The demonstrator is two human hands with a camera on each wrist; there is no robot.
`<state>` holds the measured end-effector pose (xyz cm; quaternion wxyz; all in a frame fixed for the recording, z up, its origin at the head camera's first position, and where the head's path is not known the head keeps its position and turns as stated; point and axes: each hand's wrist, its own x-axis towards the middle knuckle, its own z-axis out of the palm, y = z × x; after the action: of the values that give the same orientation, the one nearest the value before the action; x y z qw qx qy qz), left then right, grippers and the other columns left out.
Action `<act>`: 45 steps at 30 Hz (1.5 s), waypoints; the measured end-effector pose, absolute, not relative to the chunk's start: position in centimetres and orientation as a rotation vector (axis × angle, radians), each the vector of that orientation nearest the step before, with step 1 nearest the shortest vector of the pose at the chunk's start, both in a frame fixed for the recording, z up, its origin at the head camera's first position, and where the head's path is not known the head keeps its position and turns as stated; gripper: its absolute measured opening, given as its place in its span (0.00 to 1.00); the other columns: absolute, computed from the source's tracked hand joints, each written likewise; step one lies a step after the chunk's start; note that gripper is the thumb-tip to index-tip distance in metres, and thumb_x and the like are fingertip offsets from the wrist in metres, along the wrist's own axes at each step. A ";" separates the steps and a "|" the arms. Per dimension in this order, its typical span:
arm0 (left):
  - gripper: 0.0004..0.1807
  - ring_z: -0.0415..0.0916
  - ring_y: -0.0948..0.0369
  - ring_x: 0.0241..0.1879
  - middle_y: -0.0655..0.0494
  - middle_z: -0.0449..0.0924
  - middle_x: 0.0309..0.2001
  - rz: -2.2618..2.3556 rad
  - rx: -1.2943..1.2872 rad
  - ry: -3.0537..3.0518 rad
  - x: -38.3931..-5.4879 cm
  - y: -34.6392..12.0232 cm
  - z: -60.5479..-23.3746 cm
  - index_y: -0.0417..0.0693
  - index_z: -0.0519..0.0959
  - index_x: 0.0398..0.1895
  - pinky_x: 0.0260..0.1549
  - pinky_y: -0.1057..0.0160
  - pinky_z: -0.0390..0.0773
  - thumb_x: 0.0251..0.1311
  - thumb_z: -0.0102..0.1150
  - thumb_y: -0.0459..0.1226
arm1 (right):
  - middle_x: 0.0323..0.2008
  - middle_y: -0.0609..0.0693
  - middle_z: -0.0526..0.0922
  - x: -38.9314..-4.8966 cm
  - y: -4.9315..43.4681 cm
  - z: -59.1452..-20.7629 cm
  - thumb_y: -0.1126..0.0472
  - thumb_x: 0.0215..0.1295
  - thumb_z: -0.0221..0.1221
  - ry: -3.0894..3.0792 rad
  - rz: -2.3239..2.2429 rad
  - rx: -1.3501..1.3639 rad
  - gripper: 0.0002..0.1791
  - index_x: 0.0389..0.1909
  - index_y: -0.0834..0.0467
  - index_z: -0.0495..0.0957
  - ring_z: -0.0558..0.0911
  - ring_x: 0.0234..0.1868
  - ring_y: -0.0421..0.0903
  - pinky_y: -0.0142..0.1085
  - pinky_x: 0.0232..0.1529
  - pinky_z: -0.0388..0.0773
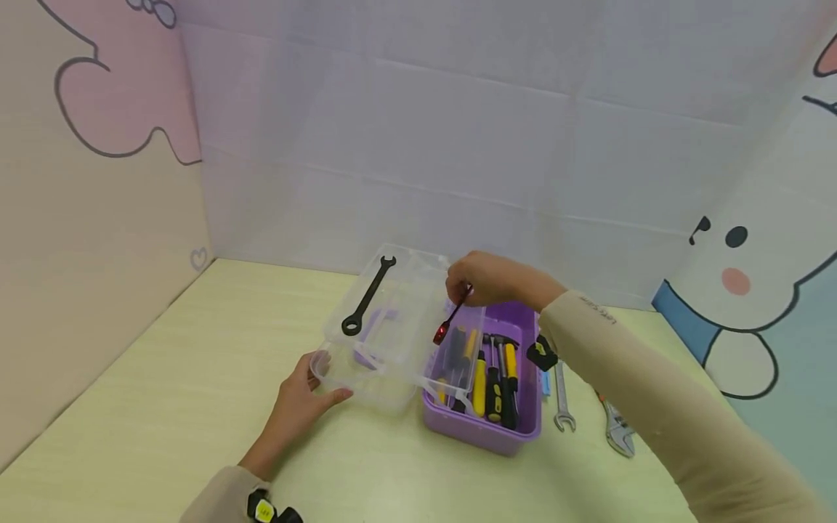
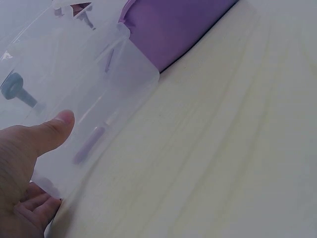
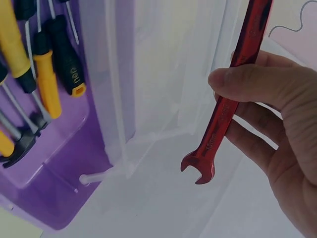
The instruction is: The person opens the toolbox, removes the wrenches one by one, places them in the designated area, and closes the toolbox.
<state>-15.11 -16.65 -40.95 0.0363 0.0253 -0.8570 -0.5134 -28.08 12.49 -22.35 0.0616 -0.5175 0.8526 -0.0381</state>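
My left hand (image 1: 297, 407) grips the near left corner of a clear plastic lid (image 1: 405, 312), thumb on one face and fingers behind it in the left wrist view. A black combination wrench (image 1: 369, 298) lies slanted on that lid. Over the lid's right part, my right hand (image 1: 487, 280) pinches a red combination wrench (image 3: 223, 121) by its shaft, between thumb and fingers. In the right wrist view its open end points down. Beside the lid, partly overlapped by it, stands a purple toolbox (image 1: 477, 434) with several yellow and black screwdrivers (image 1: 493, 396) and a hammer (image 1: 502, 339) inside.
Right of the toolbox, a silver wrench (image 1: 561, 399) and an adjustable wrench (image 1: 617, 432) lie on the pale wooden table (image 1: 275, 312), the latter partly behind my right sleeve. A blue item (image 1: 546, 383) shows beside the toolbox. A cloth backdrop (image 1: 418, 145) rises behind.
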 end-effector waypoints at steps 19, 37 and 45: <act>0.45 0.67 0.38 0.62 0.31 0.64 0.64 -1.575 0.053 -2.650 -15.1 -16.6 -40.9 0.34 0.59 0.65 0.61 0.49 0.71 0.48 0.73 0.42 | 0.27 0.43 0.81 -27.2 18.3 -22.9 0.74 0.52 0.63 2.611 -0.144 -1.427 0.12 0.23 0.52 0.83 0.79 0.30 0.38 0.31 0.32 0.81; 0.46 0.66 0.40 0.63 0.31 0.64 0.64 -1.582 0.079 -2.643 -14.6 -17.6 -41.3 0.34 0.59 0.65 0.62 0.51 0.71 0.48 0.73 0.43 | 0.26 0.44 0.81 -26.8 21.1 -23.7 0.73 0.51 0.67 2.613 -0.141 -1.426 0.12 0.22 0.51 0.82 0.79 0.28 0.36 0.28 0.29 0.80; 0.45 0.66 0.40 0.63 0.31 0.64 0.64 -1.571 0.079 -2.642 -14.6 -17.9 -41.5 0.34 0.59 0.65 0.61 0.51 0.71 0.48 0.73 0.42 | 0.26 0.43 0.80 -26.6 22.4 -24.2 0.74 0.50 0.66 2.625 -0.148 -1.421 0.13 0.22 0.51 0.81 0.78 0.27 0.36 0.29 0.28 0.79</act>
<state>-14.59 -17.87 -41.45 0.0333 0.0258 -0.8588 -0.5105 -26.57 22.40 -24.24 0.0766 -0.4741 0.8757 -0.0493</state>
